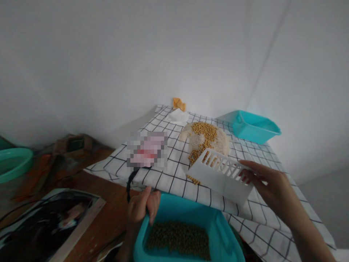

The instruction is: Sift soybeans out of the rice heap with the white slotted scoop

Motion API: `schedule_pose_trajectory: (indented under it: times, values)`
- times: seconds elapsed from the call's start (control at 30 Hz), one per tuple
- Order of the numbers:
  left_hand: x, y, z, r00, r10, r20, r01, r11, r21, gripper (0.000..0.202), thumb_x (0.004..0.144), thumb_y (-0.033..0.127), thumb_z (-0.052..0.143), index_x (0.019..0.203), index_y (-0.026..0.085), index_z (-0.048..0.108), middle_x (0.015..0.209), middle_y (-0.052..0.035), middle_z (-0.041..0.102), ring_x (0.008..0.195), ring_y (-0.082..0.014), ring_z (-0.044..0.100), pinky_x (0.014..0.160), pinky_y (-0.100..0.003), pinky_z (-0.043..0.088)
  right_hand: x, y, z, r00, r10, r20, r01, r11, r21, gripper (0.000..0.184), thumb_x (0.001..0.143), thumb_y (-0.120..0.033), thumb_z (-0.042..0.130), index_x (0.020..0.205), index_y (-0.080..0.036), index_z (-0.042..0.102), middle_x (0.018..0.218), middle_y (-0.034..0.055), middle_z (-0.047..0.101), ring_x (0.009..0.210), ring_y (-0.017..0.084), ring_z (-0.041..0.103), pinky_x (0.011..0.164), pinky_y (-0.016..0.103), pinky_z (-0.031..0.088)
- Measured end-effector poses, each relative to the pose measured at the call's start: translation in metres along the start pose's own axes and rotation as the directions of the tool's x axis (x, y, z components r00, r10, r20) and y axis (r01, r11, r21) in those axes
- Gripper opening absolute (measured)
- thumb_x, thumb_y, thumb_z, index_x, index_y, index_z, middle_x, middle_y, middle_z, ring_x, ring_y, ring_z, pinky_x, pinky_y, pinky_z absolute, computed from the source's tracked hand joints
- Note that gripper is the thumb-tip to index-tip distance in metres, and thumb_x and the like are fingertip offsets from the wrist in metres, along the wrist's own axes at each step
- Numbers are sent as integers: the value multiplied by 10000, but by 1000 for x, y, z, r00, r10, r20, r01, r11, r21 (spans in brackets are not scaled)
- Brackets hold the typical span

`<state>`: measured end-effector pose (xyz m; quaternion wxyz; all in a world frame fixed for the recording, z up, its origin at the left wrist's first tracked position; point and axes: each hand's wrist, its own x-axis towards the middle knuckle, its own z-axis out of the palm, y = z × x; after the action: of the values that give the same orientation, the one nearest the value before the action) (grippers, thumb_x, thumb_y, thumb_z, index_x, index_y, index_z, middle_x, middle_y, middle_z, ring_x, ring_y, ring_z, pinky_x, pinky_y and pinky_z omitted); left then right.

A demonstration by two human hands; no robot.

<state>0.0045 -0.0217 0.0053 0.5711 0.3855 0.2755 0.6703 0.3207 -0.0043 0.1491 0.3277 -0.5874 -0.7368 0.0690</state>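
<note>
The left hand (143, 206) grips the near blue tub (188, 208); the right hand (265, 180) holds the right end of a white slotted box (218, 182). The box points left, with yellow beans (205, 131) around its left end on the table (174, 158).

- Passable over the bare checked cloth (176, 154), between the blurred pink item (148, 149) and the heap of pale grains and yellow beans (205, 131).
- Narrower, yet passable, between the heap and the far turquoise tub (256, 128).
- Blocked at the heap's near side by the white slotted basket (220, 180) — held at one end by the right hand (263, 178).
- Blocked at the cloth's near edge by the near turquoise tub (185, 208) — gripped at the rim by the left hand (144, 205).
- Closed off behind by the wall (174, 54).
</note>
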Motion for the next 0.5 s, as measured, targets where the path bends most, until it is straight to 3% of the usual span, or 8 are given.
schedule_pose_trajectory:
  times: [0.17,0.27,0.37,0.5]
  values:
    - [0,1,1,1000,-10,-2,10,1000,-10,710,1036,398,531,354,240,647,304,-4,502,363,-135,412,552,-396,304,-16,-9,-10,984,-169,52,169,986,-2,283,977,-253,537,1109,-255,787,976,46,826,812,196,795,730,269,638]
    - [0,2,2,1000,3,-5,-4,1000,-15,694,1027,412,552,363,241,654,306,3,505,358,-131,395,547,-394,294,-29,-2,-19,984,-174,43,175,984,-37,255,983,-284,563,1097,-288,791,1003,37,825,845,205,798,753,263,642]
    - [0,2,1,1000,-12,1,12,1000,-13,690,1020,429,566,361,244,657,305,6,503,360,-130,397,553,-394,300,-40,18,-30,993,-102,-56,97,992,-83,256,963,-376,600,1093,-282,799,926,50,825,798,239,801,748,303,657]
    - [0,2,0,1000,-30,2,30,1000,-1,693,1009,460,577,354,247,654,304,5,509,353,-132,405,561,-399,308,-47,44,-41,976,118,-185,-127,991,-42,392,902,-509,636,1160,-250,779,853,57,822,751,270,804,633,306,661]
